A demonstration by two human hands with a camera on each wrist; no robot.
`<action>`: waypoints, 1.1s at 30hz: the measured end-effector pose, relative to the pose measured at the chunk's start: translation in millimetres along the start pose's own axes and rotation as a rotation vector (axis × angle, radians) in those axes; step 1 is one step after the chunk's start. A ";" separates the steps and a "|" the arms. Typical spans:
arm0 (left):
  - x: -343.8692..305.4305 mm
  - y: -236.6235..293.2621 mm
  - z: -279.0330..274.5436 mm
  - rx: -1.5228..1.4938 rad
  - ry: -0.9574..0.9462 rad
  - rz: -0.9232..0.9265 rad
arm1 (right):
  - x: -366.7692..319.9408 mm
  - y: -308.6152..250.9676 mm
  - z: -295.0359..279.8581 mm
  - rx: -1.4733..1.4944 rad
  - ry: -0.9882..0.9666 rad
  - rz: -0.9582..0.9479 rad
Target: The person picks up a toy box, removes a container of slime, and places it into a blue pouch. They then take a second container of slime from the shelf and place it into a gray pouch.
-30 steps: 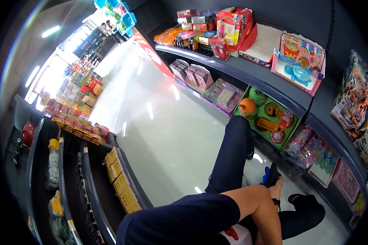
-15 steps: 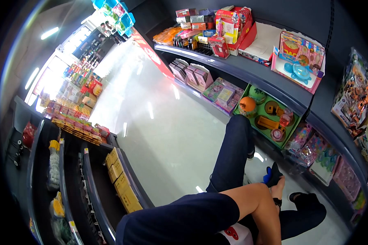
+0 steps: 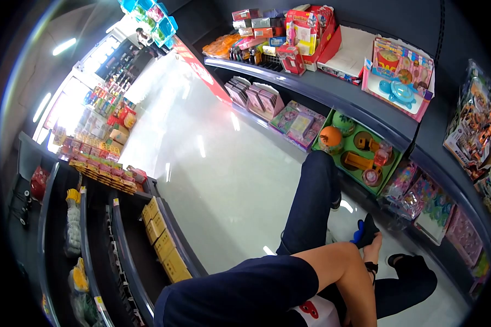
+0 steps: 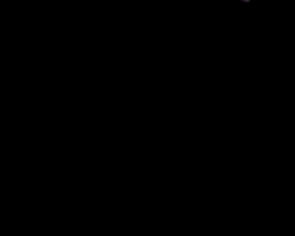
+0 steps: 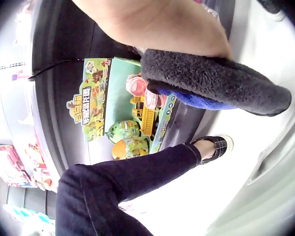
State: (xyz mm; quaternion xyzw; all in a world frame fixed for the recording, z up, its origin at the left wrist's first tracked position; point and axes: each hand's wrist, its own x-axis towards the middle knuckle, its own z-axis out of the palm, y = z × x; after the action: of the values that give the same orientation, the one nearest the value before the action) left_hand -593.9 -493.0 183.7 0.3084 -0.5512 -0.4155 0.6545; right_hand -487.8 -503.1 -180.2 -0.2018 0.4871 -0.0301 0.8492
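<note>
In the head view my right hand [image 3: 372,248], a dark strap at its wrist, holds a dark grey and blue cloth [image 3: 370,228] low over the floor. Up close in the right wrist view, the fuzzy grey cloth [image 5: 211,81] hangs beneath the hand [image 5: 162,24], its blue side folded under. The fingers are mostly hidden by the cloth. My bare left forearm [image 3: 360,289] bends across the front, and its hand is out of sight below. The left wrist view is black. Nearest the right hand on the low shelf is a green toy box [image 3: 360,185].
Shelves of boxed toys [image 3: 398,76] curve along the right side. Yellow boxes [image 3: 166,240] line a shelf on the left. My bent knee [image 3: 319,163] in dark trousers reaches the low shelf edge. The pale floor [image 3: 223,163] runs between the shelves toward a person far off.
The head view has shifted slightly. My right hand and the cloth have moved a little to the right in it, still close above the floor.
</note>
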 end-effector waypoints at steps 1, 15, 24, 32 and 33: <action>-1.1 -0.5 0.2 0.000 0.001 0.000 | -3.8 0.4 2.0 -0.010 0.009 0.004; -0.9 -2.1 0.5 -0.028 0.006 0.010 | -20.2 -7.9 14.4 -0.031 0.007 0.003; 1.8 -4.1 0.9 -0.045 0.010 0.023 | -14.5 -3.5 8.0 -0.067 0.066 -0.050; -0.9 -10.6 2.7 -0.062 0.016 -0.003 | 11.3 -1.5 -9.6 0.001 0.048 -0.029; -0.4 -11.3 2.6 -0.061 0.018 -0.009 | 10.6 -1.3 -9.3 -0.011 0.065 -0.035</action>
State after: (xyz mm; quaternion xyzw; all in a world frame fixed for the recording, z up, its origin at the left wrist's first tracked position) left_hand -598.7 -497.8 174.3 0.2946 -0.5310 -0.4324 0.6666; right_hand -489.9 -509.8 -192.4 -0.2138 0.5109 -0.0491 0.8312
